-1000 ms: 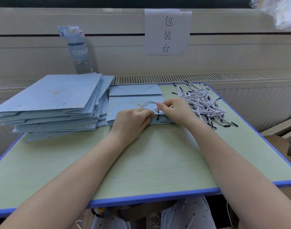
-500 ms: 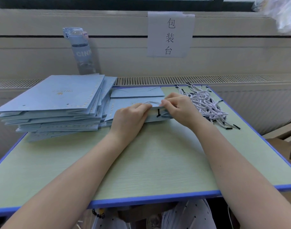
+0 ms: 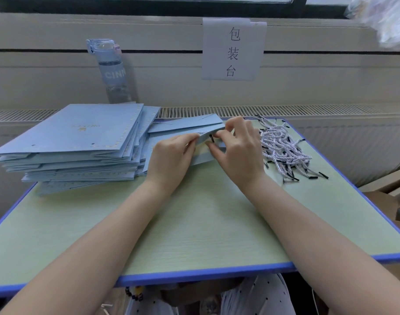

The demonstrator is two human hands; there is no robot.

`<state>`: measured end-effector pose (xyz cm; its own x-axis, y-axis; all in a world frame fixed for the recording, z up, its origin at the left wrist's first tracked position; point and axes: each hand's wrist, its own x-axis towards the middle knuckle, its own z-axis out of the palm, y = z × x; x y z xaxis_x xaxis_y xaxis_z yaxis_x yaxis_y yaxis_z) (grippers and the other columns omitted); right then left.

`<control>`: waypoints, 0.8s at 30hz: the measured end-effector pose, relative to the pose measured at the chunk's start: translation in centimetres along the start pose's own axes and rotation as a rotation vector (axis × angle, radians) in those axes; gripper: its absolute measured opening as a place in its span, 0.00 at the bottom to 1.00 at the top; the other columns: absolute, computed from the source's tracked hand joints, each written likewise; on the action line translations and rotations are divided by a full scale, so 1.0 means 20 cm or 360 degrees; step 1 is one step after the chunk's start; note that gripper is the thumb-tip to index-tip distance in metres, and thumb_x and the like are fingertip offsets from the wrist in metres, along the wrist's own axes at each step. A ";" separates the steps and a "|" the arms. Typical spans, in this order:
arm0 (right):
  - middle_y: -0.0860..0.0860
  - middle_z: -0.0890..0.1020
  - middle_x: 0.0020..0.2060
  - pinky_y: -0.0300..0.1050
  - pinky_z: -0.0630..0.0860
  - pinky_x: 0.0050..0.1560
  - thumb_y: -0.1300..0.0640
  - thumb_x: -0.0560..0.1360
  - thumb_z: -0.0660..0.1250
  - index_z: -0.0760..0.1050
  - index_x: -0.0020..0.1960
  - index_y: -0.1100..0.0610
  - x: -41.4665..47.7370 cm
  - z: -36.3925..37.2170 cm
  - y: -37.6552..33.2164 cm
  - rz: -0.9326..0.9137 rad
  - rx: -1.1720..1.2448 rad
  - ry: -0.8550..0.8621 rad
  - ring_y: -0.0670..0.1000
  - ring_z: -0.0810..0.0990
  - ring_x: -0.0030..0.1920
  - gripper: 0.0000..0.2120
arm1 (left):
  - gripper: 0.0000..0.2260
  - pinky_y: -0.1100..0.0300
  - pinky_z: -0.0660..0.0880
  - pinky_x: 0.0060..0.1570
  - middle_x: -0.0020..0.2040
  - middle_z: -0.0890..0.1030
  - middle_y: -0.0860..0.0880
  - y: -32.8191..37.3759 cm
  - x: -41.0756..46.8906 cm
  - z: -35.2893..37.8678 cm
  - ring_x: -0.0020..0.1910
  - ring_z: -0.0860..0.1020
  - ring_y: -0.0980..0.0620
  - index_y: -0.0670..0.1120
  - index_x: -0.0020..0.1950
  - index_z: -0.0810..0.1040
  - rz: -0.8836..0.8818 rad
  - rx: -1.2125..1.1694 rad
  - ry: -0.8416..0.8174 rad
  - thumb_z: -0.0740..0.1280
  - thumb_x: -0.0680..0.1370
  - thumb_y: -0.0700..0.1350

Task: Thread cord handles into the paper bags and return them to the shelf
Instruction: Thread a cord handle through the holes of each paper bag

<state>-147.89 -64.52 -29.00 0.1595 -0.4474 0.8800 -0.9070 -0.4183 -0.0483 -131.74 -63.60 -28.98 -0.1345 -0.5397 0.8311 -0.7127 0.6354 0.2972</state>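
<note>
Fingers [image 3: 232, 125] of right hand [image 3: 238, 153] and left hand [image 3: 171, 155] pinch bag [image 3: 185, 126] edge; cord tip [image 3: 211, 139] near-upright between, nearer right.

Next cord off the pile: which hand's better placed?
Probably right. The right hand sits just beside the cord pile; the left hand pinches the paper bag on the far side, and would have to cross over.

- Left rear: the stack of paper bags [image 3: 80, 137] bars the way.
- Right rear: the pile of cords [image 3: 283, 151] covers the surface.
- The near tabletop [image 3: 206, 228] between the forearms lies open.
</note>
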 end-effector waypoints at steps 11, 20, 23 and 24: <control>0.57 0.74 0.43 0.51 0.73 0.43 0.60 0.72 0.68 0.79 0.39 0.63 0.00 0.02 0.04 -0.0004 0.0278 -0.0058 0.55 0.69 0.43 0.07 | 0.05 0.59 0.72 0.36 0.37 0.84 0.48 0.02 0.00 0.02 0.32 0.79 0.49 0.41 0.47 0.83 -0.0052 -0.0031 -0.0010 0.68 0.75 0.39; 0.47 0.76 0.39 0.28 0.63 0.39 0.62 0.74 0.61 0.80 0.46 0.59 0.06 -0.07 0.07 0.0583 0.0726 -0.0073 0.38 0.69 0.35 0.09 | 0.13 0.52 0.79 0.35 0.40 0.85 0.48 -0.04 -0.02 0.01 0.36 0.82 0.47 0.46 0.46 0.84 0.0070 -0.0050 -0.0367 0.61 0.75 0.48; 0.41 0.81 0.44 0.26 0.66 0.39 0.70 0.74 0.57 0.81 0.53 0.53 0.06 -0.09 0.12 0.0638 0.0891 -0.0961 0.37 0.74 0.37 0.19 | 0.13 0.54 0.78 0.32 0.37 0.84 0.50 -0.05 -0.01 0.00 0.33 0.82 0.46 0.48 0.45 0.84 0.0184 0.0018 -0.0489 0.59 0.74 0.47; 0.38 0.81 0.45 0.29 0.69 0.44 0.71 0.74 0.55 0.80 0.54 0.50 0.05 -0.09 0.12 0.0644 0.0913 -0.1310 0.37 0.76 0.40 0.22 | 0.13 0.54 0.77 0.31 0.37 0.84 0.51 -0.05 -0.01 0.00 0.33 0.81 0.46 0.49 0.45 0.84 0.0206 0.0053 -0.0491 0.59 0.74 0.47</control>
<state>-150.61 -64.54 -27.31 0.2961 -0.9395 0.1721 -0.6675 -0.3324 -0.6663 -130.99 -64.14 -29.53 -0.4238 -0.6006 0.6780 -0.6975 0.6940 0.1787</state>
